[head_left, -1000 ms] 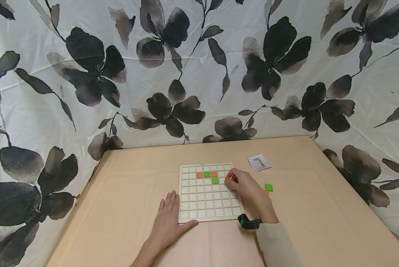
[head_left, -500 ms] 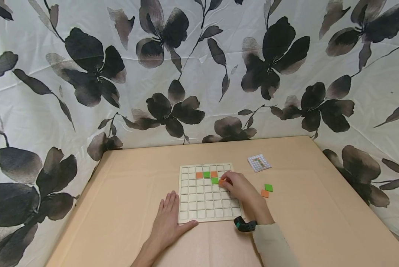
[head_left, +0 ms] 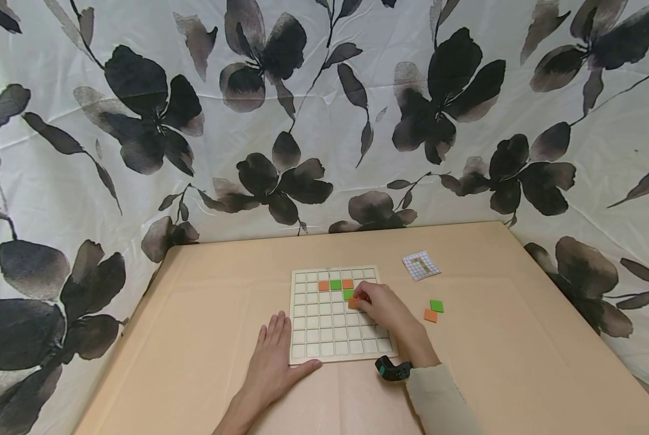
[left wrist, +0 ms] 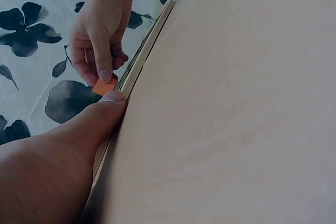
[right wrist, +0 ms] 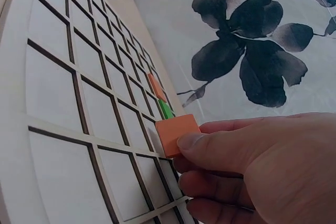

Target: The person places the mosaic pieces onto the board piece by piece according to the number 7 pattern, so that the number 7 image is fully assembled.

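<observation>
A pale wooden grid board (head_left: 329, 331) lies on the table, with orange and green square tiles in some cells near its far side. My right hand (head_left: 384, 308) pinches an orange tile (right wrist: 176, 134) between thumb and fingers, just over the board below a green tile (head_left: 348, 294). In the left wrist view the held orange tile (left wrist: 105, 85) shows beyond the board's edge. My left hand (head_left: 272, 361) lies flat at the board's near left corner, fingers straight along the left side and thumb touching the near edge.
To the right of the board lie a loose green tile (head_left: 436, 306) and an orange tile (head_left: 430, 315). Farther back is a small card (head_left: 422, 266) printed with a coloured grid. A floral cloth (head_left: 324, 121) hangs behind the table (head_left: 520, 362).
My right hand has moved left and slightly nearer with the orange tile, uncovering the loose orange tile on the right. The left hand has stayed still.
</observation>
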{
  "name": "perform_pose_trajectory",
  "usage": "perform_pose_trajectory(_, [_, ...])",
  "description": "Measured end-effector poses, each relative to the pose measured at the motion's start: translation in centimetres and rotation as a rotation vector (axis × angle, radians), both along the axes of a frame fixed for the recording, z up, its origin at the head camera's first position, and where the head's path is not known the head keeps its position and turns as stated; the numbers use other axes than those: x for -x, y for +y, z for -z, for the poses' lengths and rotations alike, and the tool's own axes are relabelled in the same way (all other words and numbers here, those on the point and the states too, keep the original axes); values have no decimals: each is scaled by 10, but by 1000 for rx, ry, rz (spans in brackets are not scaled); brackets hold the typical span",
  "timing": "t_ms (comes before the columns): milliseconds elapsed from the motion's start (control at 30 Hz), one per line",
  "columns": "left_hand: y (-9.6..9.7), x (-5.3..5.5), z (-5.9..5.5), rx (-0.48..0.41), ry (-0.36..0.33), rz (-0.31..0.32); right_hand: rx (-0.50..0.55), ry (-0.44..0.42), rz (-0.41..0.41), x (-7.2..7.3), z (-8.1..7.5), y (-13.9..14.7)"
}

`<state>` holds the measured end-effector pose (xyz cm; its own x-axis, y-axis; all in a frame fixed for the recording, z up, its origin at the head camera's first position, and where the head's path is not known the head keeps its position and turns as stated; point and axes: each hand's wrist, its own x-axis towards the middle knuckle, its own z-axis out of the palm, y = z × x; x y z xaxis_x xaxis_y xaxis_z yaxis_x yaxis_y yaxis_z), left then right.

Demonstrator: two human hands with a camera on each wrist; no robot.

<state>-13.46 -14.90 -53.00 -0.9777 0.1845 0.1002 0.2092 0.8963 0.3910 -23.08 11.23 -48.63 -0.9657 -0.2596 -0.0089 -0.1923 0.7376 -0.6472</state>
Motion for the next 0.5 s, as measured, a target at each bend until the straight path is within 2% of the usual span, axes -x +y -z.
perform_pose_trajectory(500, [-1, -1, -1, 6, 32, 6, -30, 24, -29, -1, 4, -4])
